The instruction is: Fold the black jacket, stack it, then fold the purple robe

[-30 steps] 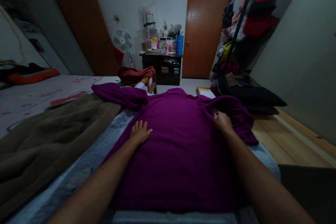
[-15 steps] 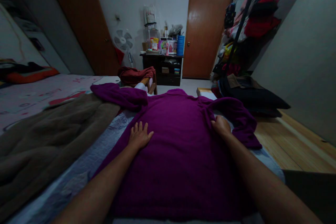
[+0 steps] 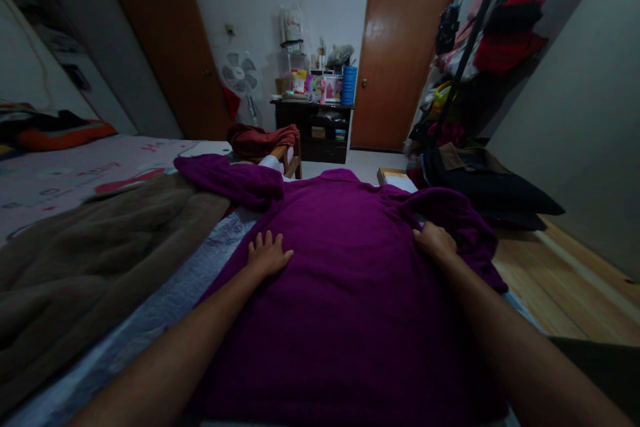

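Note:
A purple long-sleeved fleece top (image 3: 340, 280) lies spread out in front of me, its collar pointing away. Its left sleeve rests across a brown blanket; the right sleeve bends outward and down. My left hand (image 3: 269, 255) lies flat on the left part of the body, fingers spread. My right hand (image 3: 434, 240) is closed on the garment's right edge, just below the sleeve, with the cloth pinched between thumb and fingers. Part of that grip is hidden by the back of the hand.
The brown blanket (image 3: 110, 247) covers the left of the bed, beside a pink printed sheet (image 3: 135, 157). Dark folded clothes (image 3: 490, 180) are piled at right on a wooden surface (image 3: 565, 280). Farther back are a fan (image 3: 240, 73), a black cabinet (image 3: 315, 127) and a door (image 3: 395, 53).
My right hand has moved a little to the right, drawing the fleece top's right edge and sleeve outward. My left hand stays flat in place. The view has shifted slightly.

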{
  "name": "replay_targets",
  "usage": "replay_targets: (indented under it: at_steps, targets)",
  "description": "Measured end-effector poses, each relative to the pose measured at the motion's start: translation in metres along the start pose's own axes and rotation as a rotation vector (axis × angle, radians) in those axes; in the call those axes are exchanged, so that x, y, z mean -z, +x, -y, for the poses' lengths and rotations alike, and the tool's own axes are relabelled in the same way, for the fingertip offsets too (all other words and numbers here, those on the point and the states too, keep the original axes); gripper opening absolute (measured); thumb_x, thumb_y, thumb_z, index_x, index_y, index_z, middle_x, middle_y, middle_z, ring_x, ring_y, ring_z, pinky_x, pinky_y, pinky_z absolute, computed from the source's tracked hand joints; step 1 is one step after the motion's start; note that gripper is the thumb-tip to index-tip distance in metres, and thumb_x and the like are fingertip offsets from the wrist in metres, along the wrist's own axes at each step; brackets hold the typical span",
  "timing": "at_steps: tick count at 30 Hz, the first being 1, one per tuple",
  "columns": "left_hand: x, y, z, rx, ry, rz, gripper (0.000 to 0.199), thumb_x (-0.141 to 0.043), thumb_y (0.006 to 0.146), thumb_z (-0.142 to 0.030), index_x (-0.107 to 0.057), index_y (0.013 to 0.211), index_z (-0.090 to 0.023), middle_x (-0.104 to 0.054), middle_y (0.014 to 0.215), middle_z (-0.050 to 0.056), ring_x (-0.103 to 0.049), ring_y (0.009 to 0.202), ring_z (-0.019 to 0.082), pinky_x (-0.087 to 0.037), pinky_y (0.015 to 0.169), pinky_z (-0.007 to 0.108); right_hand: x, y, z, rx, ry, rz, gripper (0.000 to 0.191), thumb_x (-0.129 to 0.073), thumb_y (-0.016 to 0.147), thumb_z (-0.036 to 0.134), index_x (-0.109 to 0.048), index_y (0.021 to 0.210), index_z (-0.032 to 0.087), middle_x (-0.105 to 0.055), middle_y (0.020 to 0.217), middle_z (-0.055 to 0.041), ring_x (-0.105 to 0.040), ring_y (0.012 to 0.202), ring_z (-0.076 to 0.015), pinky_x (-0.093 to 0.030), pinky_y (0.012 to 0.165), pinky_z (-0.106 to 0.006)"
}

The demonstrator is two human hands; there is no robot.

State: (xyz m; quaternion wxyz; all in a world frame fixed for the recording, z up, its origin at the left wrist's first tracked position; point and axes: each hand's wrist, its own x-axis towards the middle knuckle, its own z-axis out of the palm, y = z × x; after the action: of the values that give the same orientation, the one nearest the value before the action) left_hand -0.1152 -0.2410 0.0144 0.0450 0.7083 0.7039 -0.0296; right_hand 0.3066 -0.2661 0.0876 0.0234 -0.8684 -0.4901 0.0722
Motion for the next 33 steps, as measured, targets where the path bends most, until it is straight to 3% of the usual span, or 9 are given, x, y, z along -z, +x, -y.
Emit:
replay_targets:
  at_steps: [3,6,10,13,19,24,26,29,33]
  targets:
    - [0.012,0.015,-0.011,-0.061,-0.014,-0.064,0.057,-0.045,0.087,-0.048,-0.052,0.132,-0.014,-0.043,0.145,0.018,-0.032,0.137,0.035,-0.029,0.108,0.051,0.005,0.013,0.01,-0.004,0.057,-0.016,0.06,-0.037,0.089,0.056,-0.063,0.119,0.011,-0.065,0.114,-0.023,-0.063,0.105,-0.0341,-0.05,0.082,-0.042]
    - [0.012,0.032,-0.02,-0.164,-0.053,-0.146,0.054,-0.039,0.092,-0.045,-0.047,0.136,-0.015,-0.034,0.152,0.015,-0.026,0.142,0.029,-0.025,0.112,0.046,0.002,0.023,0.019,-0.001,0.066,-0.029,0.06,-0.038,0.09,0.056,-0.062,0.118,0.009,-0.065,0.114,-0.0239,-0.063,0.106,-0.0334,-0.049,0.083,-0.041]
    - [-0.006,0.047,-0.018,-0.176,-0.079,-0.074,0.066,-0.034,0.09,-0.061,-0.037,0.146,-0.026,-0.024,0.157,0.008,-0.016,0.144,0.036,-0.019,0.113,0.052,-0.006,0.03,0.021,0.029,0.034,-0.037,0.048,-0.049,0.088,0.052,-0.063,0.115,0.014,-0.065,0.113,-0.021,-0.063,0.105,-0.0301,-0.049,0.084,-0.038]
    - [-0.018,0.051,-0.008,-0.134,-0.071,-0.09,0.072,-0.03,0.086,-0.07,-0.032,0.148,-0.033,-0.021,0.159,0.005,-0.015,0.143,0.041,-0.018,0.111,0.057,-0.01,0.032,0.011,0.057,-0.014,-0.086,0.042,-0.046,0.091,0.047,-0.062,0.116,0.017,-0.067,0.109,-0.0188,-0.064,0.104,-0.0284,-0.048,0.085,-0.038]
    - [-0.016,0.049,-0.002,-0.121,-0.028,-0.107,0.071,-0.028,0.087,-0.069,-0.03,0.148,-0.032,-0.022,0.158,0.006,-0.019,0.141,0.043,-0.02,0.11,0.056,-0.012,0.028,-0.001,0.029,-0.044,-0.123,0.041,-0.037,0.095,0.044,-0.058,0.116,0.015,-0.067,0.107,-0.0196,-0.065,0.101,-0.0295,-0.049,0.083,-0.04]
    - [-0.002,0.025,-0.028,-0.084,0.002,-0.07,0.06,-0.034,0.093,-0.05,-0.038,0.146,-0.022,-0.029,0.155,0.014,-0.023,0.141,0.041,-0.021,0.109,0.058,-0.007,0.012,0.004,0.078,-0.041,-0.075,0.05,-0.036,0.093,0.052,-0.053,0.119,0.014,-0.065,0.109,-0.021,-0.064,0.102,-0.0321,-0.049,0.081,-0.041]
    - [0.003,0.005,-0.05,-0.245,-0.031,-0.097,0.055,-0.036,0.093,-0.045,-0.041,0.143,-0.021,-0.029,0.155,0.012,-0.021,0.142,0.036,-0.02,0.111,0.056,-0.006,0.004,0.003,0.091,-0.035,-0.062,0.052,-0.039,0.091,0.054,-0.051,0.121,0.013,-0.065,0.109,-0.0206,-0.064,0.102,-0.0323,-0.049,0.081,-0.04]
    - [0.006,-0.03,-0.087,-0.475,-0.143,-0.09,0.058,-0.037,0.092,-0.053,-0.035,0.145,-0.03,-0.023,0.158,0.006,-0.015,0.145,0.031,-0.017,0.113,0.055,-0.008,-0.008,0.0,0.125,-0.035,-0.075,0.052,-0.044,0.089,0.054,-0.047,0.123,0.014,-0.065,0.11,-0.0193,-0.064,0.102,-0.0317,-0.048,0.08,-0.038]
    - [-0.001,-0.062,-0.115,-0.641,-0.2,0.025,0.066,-0.04,0.088,-0.062,-0.032,0.147,-0.034,-0.023,0.158,0.004,-0.012,0.145,0.036,-0.015,0.112,0.061,-0.009,-0.018,-0.007,0.165,-0.058,-0.086,0.047,-0.05,0.09,0.047,-0.044,0.125,0.017,-0.066,0.108,-0.0162,-0.064,0.101,-0.0295,-0.047,0.078,-0.035]
